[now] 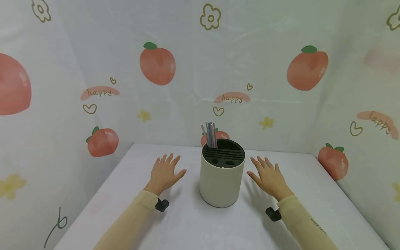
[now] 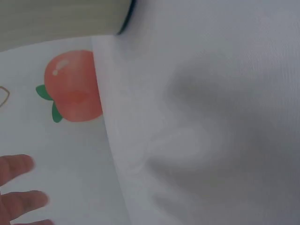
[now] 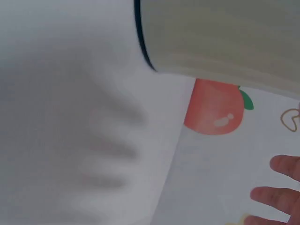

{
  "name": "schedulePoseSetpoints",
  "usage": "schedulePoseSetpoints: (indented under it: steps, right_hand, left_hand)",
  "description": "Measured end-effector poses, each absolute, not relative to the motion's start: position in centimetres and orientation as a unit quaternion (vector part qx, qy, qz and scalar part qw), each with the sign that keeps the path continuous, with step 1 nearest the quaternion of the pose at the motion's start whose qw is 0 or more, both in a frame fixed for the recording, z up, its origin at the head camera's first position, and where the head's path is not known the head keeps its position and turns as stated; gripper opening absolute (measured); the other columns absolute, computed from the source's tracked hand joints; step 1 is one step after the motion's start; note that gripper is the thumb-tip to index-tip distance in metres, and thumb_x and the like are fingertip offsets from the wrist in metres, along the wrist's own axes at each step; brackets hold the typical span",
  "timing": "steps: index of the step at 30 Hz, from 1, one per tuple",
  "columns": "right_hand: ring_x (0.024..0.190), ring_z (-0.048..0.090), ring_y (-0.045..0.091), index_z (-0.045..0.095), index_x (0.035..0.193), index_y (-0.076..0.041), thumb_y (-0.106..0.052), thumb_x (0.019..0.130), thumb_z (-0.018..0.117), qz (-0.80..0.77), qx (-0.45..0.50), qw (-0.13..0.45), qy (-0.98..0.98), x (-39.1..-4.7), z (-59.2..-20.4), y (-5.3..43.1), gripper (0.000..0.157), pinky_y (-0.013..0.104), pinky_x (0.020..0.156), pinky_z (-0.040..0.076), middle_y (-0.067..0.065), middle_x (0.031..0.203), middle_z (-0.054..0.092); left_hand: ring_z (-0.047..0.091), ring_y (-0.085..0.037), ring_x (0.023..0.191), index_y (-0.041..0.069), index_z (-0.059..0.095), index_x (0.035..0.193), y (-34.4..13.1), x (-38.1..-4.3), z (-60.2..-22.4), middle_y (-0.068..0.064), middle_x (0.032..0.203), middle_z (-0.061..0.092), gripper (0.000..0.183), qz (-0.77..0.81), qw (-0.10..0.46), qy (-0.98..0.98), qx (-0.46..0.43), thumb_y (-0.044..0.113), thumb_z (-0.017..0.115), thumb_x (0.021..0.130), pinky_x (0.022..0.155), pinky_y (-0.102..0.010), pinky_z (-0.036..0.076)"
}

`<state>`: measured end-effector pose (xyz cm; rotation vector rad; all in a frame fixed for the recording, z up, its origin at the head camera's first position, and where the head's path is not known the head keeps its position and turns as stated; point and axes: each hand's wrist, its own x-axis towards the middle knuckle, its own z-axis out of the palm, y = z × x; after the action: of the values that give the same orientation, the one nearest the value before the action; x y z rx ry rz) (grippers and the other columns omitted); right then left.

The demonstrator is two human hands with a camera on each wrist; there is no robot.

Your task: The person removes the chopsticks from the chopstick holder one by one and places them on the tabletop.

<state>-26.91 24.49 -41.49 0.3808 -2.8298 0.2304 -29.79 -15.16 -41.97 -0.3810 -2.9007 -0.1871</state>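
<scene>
A cream, round desk organizer [image 1: 221,184] with a black slotted top stands upright on the white table. Several thin, pale-coloured sticks [image 1: 211,136] lean out of its large rear compartment. To its left, my left hand [image 1: 164,174] is held with fingers spread, touching nothing. My right hand [image 1: 269,177] is on the other side, also spread and apart from the organizer. Fingertips of the left hand [image 2: 21,187] show at the lower left of the left wrist view, and the organizer's side [image 2: 61,21] fills the top corner. The right wrist view shows the organizer's wall [image 3: 225,37] above the right fingertips.
The white table [image 1: 184,229] ends at a pale cloth backdrop [image 1: 193,69] printed with peaches, flowers and hearts. The cloth also rises along the left and right sides. A small black device [image 1: 161,205] sits at the left wrist, another black device [image 1: 273,214] at the right.
</scene>
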Motion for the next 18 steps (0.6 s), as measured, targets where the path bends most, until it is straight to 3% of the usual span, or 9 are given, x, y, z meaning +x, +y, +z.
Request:
schedulePoseSetpoints:
  steps: [2, 4, 6, 8, 13, 18]
  right_hand:
    - [0.128, 0.046, 0.045, 0.046, 0.142, -0.010, -0.046, 0.099, 0.049, 0.097, 0.141, 0.137, -0.976, -26.87, -41.32, 24.42, 0.057, 0.068, 0.101, 0.036, 0.022, 0.141, 0.049]
    - [0.116, 0.058, 0.040, 0.053, 0.135, -0.009, -0.041, 0.099, 0.051, 0.115, 0.146, 0.130, -0.974, -26.81, -41.12, 24.33, 0.048, 0.060, 0.091, 0.048, 0.018, 0.132, 0.059]
    - [0.103, 0.065, 0.035, 0.059, 0.128, -0.010, -0.036, 0.099, 0.052, 0.126, 0.151, 0.121, -0.973, -26.77, -40.97, 24.24, 0.039, 0.053, 0.079, 0.054, 0.013, 0.119, 0.067]
    - [0.095, 0.068, 0.030, 0.063, 0.120, -0.012, -0.033, 0.099, 0.053, 0.136, 0.151, 0.110, -0.973, -26.75, -40.94, 24.21, 0.031, 0.048, 0.070, 0.055, 0.007, 0.109, 0.071]
    - [0.087, 0.068, 0.023, 0.067, 0.107, -0.014, -0.026, 0.097, 0.056, 0.141, 0.150, 0.097, -0.974, -26.73, -41.14, 24.32, 0.018, 0.042, 0.065, 0.054, 0.000, 0.094, 0.072]
    - [0.087, 0.067, 0.024, 0.066, 0.110, -0.014, -0.025, 0.098, 0.055, 0.180, 0.143, 0.091, -0.969, -26.78, -40.51, 24.39, 0.020, 0.043, 0.067, 0.055, 0.004, 0.097, 0.072]
  left_hand:
    - [0.048, -0.037, 0.130, 0.016, 0.053, 0.138, -15.12, -29.68, -41.93, -0.014, 0.142, 0.051, 0.059, -0.071, 0.101, -0.984, -0.130, 0.054, 0.051, 0.093, 0.107, -0.052, 0.040]
    - [0.063, -0.031, 0.108, 0.014, 0.062, 0.129, -15.07, -29.59, -41.92, -0.012, 0.131, 0.061, 0.048, -0.088, 0.087, -0.984, -0.125, 0.046, 0.055, 0.094, 0.085, -0.044, 0.054]
    - [0.067, -0.024, 0.086, 0.014, 0.067, 0.120, -15.05, -29.53, -41.99, -0.011, 0.119, 0.068, 0.038, -0.108, 0.067, -0.985, -0.117, 0.040, 0.057, 0.094, 0.063, -0.036, 0.055]
    - [0.065, -0.019, 0.073, 0.013, 0.070, 0.113, -15.11, -29.45, -42.10, -0.010, 0.112, 0.070, 0.032, -0.130, 0.048, -0.985, -0.107, 0.035, 0.057, 0.094, 0.051, -0.032, 0.050]
    - [0.067, -0.019, 0.077, 0.013, 0.072, 0.105, -15.27, -29.22, -42.45, -0.008, 0.104, 0.072, 0.027, -0.150, 0.042, -0.983, -0.102, 0.031, 0.056, 0.094, 0.057, -0.034, 0.054]
    - [0.064, -0.016, 0.071, 0.013, 0.071, 0.103, -15.24, -29.25, -42.39, -0.007, 0.100, 0.072, 0.024, -0.166, 0.044, -0.979, -0.108, 0.029, 0.057, 0.094, 0.055, -0.032, 0.052]
